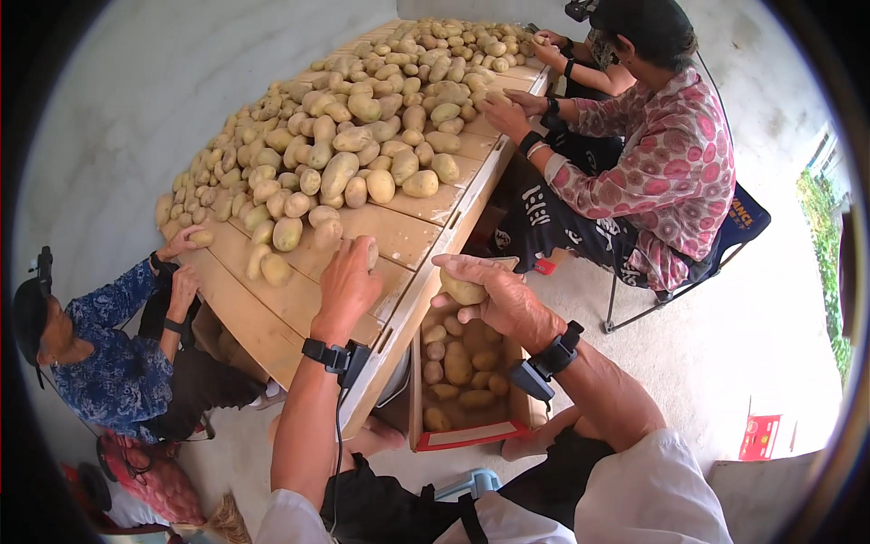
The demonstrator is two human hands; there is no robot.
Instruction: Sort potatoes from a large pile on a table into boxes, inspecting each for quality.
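Note:
My left hand (348, 288) is over the near part of the wooden table (399, 234). Its fingers are closed round a potato, of which only a small part (372, 255) shows past the fingertips. To the right of the table edge, my right hand (509, 302) grips another yellowish potato (463, 289) between thumb and fingers, above an open cardboard box (471, 435). Several potatoes (459, 364) lie inside this box. Beyond my left hand spreads a large heap of potatoes (362, 109), with a few looser ones (275, 269) at its near edge.
A person in a blue patterned shirt (118, 299) sits at the left, one hand on a potato (201, 238). On the right, a person in a red patterned shirt (662, 163) sits on a folding chair (743, 218); another person (598, 77) is beyond. A red mesh sack (159, 476) stands lower left.

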